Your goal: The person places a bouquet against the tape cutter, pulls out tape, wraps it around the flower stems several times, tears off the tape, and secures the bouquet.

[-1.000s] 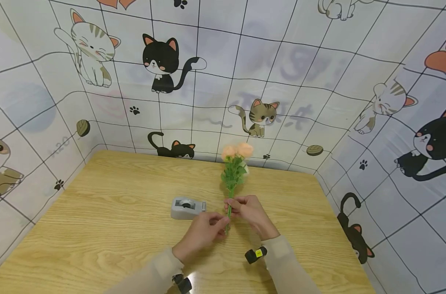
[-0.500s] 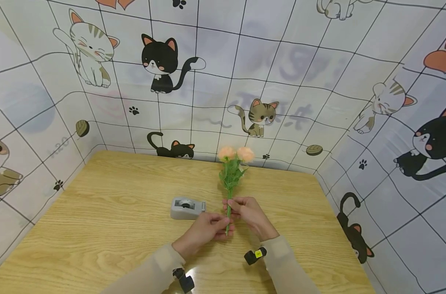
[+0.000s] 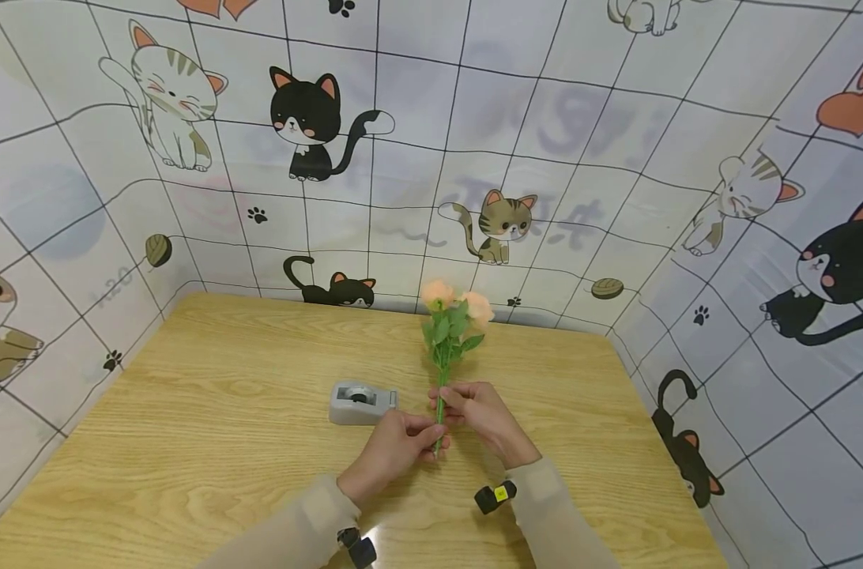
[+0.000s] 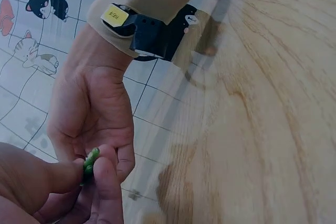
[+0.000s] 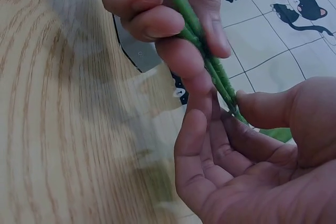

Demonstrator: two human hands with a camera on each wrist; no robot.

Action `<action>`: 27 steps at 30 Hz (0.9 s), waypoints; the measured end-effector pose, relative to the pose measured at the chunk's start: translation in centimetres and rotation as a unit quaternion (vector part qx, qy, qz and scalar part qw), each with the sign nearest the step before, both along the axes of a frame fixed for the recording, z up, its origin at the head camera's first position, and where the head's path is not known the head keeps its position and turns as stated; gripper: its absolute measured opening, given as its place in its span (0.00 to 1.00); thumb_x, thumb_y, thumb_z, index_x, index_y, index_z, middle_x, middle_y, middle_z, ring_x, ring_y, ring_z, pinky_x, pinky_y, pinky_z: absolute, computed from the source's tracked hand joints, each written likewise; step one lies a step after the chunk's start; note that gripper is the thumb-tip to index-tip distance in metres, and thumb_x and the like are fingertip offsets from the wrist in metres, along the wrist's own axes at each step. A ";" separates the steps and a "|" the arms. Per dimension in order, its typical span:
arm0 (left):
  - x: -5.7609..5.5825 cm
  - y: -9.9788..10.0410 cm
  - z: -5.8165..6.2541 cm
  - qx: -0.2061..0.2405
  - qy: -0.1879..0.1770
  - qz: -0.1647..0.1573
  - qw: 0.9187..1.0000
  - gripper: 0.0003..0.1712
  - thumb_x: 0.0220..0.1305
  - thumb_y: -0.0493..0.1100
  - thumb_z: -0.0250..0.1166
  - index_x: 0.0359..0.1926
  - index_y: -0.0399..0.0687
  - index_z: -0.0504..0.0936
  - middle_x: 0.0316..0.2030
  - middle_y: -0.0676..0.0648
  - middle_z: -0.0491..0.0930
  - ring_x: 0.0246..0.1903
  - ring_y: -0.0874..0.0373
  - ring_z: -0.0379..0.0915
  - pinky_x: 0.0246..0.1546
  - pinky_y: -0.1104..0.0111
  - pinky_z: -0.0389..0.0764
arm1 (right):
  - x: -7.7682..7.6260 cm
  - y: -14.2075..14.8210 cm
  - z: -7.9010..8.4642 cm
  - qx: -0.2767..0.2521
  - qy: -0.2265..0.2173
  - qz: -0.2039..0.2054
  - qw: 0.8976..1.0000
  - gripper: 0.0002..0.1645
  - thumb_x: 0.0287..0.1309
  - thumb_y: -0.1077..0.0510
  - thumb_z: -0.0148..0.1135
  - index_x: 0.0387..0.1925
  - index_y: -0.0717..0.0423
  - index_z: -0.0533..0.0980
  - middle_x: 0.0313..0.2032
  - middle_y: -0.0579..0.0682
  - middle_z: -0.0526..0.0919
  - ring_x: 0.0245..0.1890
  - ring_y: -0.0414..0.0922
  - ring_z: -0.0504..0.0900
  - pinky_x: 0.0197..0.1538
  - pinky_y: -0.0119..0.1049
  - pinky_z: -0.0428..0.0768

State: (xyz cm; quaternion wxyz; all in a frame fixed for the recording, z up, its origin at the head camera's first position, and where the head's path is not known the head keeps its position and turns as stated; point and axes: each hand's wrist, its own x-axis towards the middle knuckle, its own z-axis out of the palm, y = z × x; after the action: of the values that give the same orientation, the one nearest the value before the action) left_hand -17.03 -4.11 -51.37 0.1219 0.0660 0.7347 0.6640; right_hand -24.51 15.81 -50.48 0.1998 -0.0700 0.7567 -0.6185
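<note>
A small bunch of peach flowers (image 3: pixel 443 332) with green leaves stands up between both hands above the table, its blossoms toward the back wall. My left hand (image 3: pixel 389 454) pinches the lower stems between thumb and fingers. Just above it, my right hand (image 3: pixel 484 415) holds the same stems with thumb and fingertips. In the right wrist view the green stems (image 5: pixel 185 10) lie side by side, running from the left hand (image 5: pixel 144 17) down to the right hand (image 5: pixel 247 171). The left wrist view shows only a cut stem end (image 4: pixel 90 160) between the fingers; the blossoms are hidden there.
A grey tape dispenser (image 3: pixel 344 412) sits on the wooden table (image 3: pixel 225 395), left of the flowers and close to the left hand. Cloth walls (image 3: pixel 403 182) printed with cats border the table at the back and sides.
The flower bunch has turned in the fingers: the right blossom now sits lower and further right, and the pale bloom beneath it is out of sight. Both hands stay nearly in place.
</note>
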 end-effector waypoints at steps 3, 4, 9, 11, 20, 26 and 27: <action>0.2 0.0 0.0 -0.027 0.025 0.012 0.999 0.15 0.86 0.41 0.71 0.50 0.32 0.97 0.39 0.38 0.97 0.33 0.62 0.91 0.36 0.73 0.92 | 0.3 -0.2 0.4 0.003 0.004 -0.020 1.000 0.26 0.92 0.53 0.61 0.63 0.76 0.86 0.49 0.64 0.96 0.42 0.40 0.94 0.47 0.29 0.92; 0.2 0.1 0.0 -0.038 0.036 0.015 0.999 0.14 0.86 0.41 0.72 0.49 0.32 0.97 0.38 0.38 0.97 0.32 0.62 0.91 0.34 0.74 0.91 | 0.4 -0.3 0.5 0.007 0.007 -0.029 1.000 0.26 0.92 0.53 0.62 0.62 0.77 0.87 0.45 0.62 0.96 0.38 0.38 0.93 0.45 0.28 0.92; 0.3 0.3 0.1 -0.089 0.090 0.032 0.991 0.11 0.83 0.37 0.73 0.44 0.32 0.98 0.31 0.40 0.96 0.26 0.62 0.86 0.28 0.79 0.81 | 1.0 -1.0 1.6 0.053 0.052 -0.063 0.995 0.22 0.86 0.56 0.70 0.52 0.77 0.90 0.31 0.57 0.94 0.27 0.37 0.91 0.39 0.34 0.95; 0.4 0.5 0.2 -0.109 0.107 0.040 0.988 0.10 0.81 0.36 0.74 0.43 0.33 0.98 0.29 0.42 0.95 0.25 0.63 0.85 0.26 0.79 0.78 | 1.1 -1.3 1.9 0.076 0.066 -0.074 0.992 0.18 0.83 0.57 0.73 0.48 0.73 0.92 0.30 0.58 0.95 0.26 0.38 0.92 0.39 0.38 0.96; 0.5 0.6 0.2 -0.152 0.141 0.056 0.977 0.08 0.80 0.35 0.75 0.42 0.35 0.99 0.25 0.47 0.94 0.22 0.65 0.84 0.20 0.79 0.71 | 1.0 -1.9 1.9 0.105 0.069 -0.083 0.989 0.15 0.79 0.55 0.78 0.45 0.67 0.94 0.34 0.58 0.96 0.29 0.48 0.96 0.42 0.45 0.97; 0.4 0.4 0.0 -0.146 0.138 0.058 0.978 0.08 0.79 0.37 0.76 0.44 0.36 0.99 0.25 0.47 0.94 0.22 0.63 0.85 0.20 0.78 0.71 | 0.9 -1.8 1.8 0.106 0.059 -0.074 0.990 0.16 0.80 0.54 0.77 0.45 0.66 0.94 0.35 0.57 0.96 0.29 0.43 0.93 0.42 0.41 0.96; 0.4 0.4 -0.1 -0.142 0.135 0.058 0.979 0.08 0.79 0.38 0.77 0.44 0.36 0.99 0.25 0.47 0.94 0.22 0.62 0.86 0.20 0.78 0.73 | 0.9 -1.8 1.8 0.107 0.058 -0.071 0.990 0.16 0.80 0.54 0.77 0.45 0.66 0.94 0.36 0.57 0.96 0.28 0.42 0.93 0.42 0.40 0.96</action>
State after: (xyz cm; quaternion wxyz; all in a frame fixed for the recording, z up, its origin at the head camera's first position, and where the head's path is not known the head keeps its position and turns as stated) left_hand -16.59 -3.74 -51.46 -0.0088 0.0948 0.8339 0.5437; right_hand -23.63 14.02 -48.71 0.1180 -0.0303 0.8316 -0.5418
